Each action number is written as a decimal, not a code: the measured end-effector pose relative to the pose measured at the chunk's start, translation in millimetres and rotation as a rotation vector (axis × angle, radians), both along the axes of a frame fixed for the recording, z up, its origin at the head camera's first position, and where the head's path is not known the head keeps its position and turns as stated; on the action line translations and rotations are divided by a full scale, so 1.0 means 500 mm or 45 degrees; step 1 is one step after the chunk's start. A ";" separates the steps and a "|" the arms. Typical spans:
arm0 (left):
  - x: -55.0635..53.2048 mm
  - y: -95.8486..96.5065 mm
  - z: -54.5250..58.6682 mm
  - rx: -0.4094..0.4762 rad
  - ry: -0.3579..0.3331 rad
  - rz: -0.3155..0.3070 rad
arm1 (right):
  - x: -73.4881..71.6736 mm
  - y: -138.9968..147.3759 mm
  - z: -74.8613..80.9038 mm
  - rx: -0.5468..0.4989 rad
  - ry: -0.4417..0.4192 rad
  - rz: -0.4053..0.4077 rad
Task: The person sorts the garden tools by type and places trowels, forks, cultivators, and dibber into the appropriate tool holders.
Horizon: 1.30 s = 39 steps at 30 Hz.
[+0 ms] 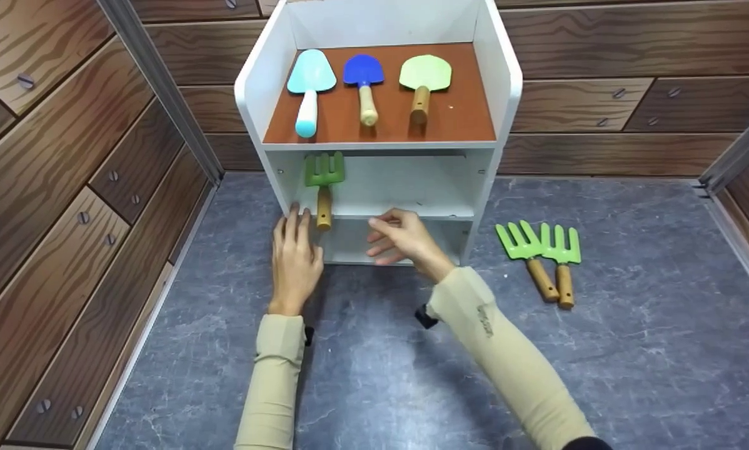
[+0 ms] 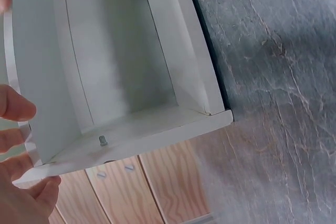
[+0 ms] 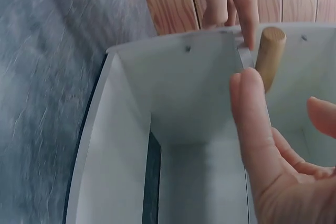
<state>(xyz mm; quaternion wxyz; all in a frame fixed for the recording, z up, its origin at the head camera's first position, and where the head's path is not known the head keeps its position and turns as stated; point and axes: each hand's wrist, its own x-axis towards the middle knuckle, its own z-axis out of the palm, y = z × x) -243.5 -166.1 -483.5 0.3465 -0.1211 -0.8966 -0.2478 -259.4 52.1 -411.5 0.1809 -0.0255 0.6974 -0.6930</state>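
Note:
In the head view, a green hand fork point(image 1: 324, 194) with a wooden handle lies on the middle level of a white shelf unit point(image 1: 381, 147), its handle jutting past the front edge. My left hand point(image 1: 296, 259) rests at the unit's front left edge, below and beside that handle. My right hand point(image 1: 406, 237) is in front of the middle board, fingers loosely bent and holding nothing. The right wrist view shows the fork's handle point(image 3: 271, 59) between the left fingers and my right hand point(image 3: 278, 171). The fork's head is hidden there.
On the brown top lie a light blue trowel point(image 1: 312, 87), a dark blue trowel point(image 1: 364, 87) and a pale green trowel point(image 1: 424, 81). Two more green hand forks point(image 1: 540, 262) overlap on the grey floor point(image 1: 649, 350) to the right. Wood-patterned walls point(image 1: 68, 206) enclose the area.

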 end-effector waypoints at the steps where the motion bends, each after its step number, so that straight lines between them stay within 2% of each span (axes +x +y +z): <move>1: -0.001 0.000 0.001 0.002 -0.001 -0.001 | 0.003 0.009 -0.001 0.009 -0.002 0.004; 11: 0.000 0.000 -0.002 0.007 0.014 0.006 | 0.024 0.087 -0.022 0.093 -0.016 0.050; 22: 0.002 -0.002 -0.003 -0.006 -0.018 0.008 | 0.036 0.162 -0.059 0.087 -0.033 0.023; 39: 0.002 0.001 0.000 0.012 -0.023 -0.001 | 0.053 0.275 -0.081 0.122 -0.064 -0.064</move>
